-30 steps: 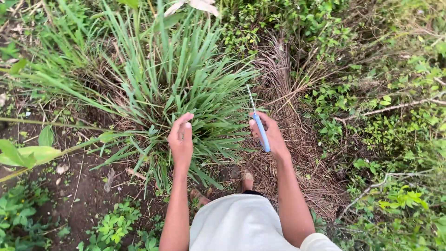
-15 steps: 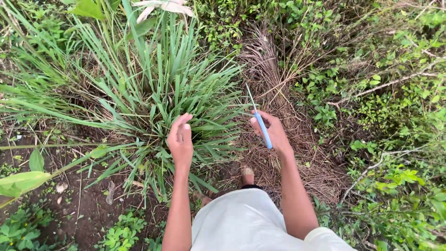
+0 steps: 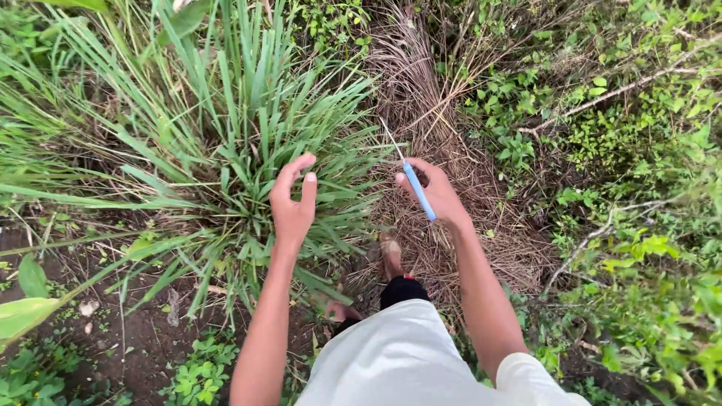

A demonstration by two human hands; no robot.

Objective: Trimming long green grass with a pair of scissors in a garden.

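Blue-handled knife (image 3: 416, 186) gripped in right hand (image 3: 435, 194), blade forward; left hand (image 3: 292, 201) spread wide, empty, above grass clump (image 3: 248, 143); risk: blade nicking those fingers if hands converge.

The knife (image 3: 412, 180) has a blue handle and a thin blade, pointing up-left. It lies beside a tall green grass clump (image 3: 241, 128).

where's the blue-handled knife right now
In the head view the blue-handled knife sits in the right hand, just right of centre, beside the grass clump, blade pointing toward the dry grass.
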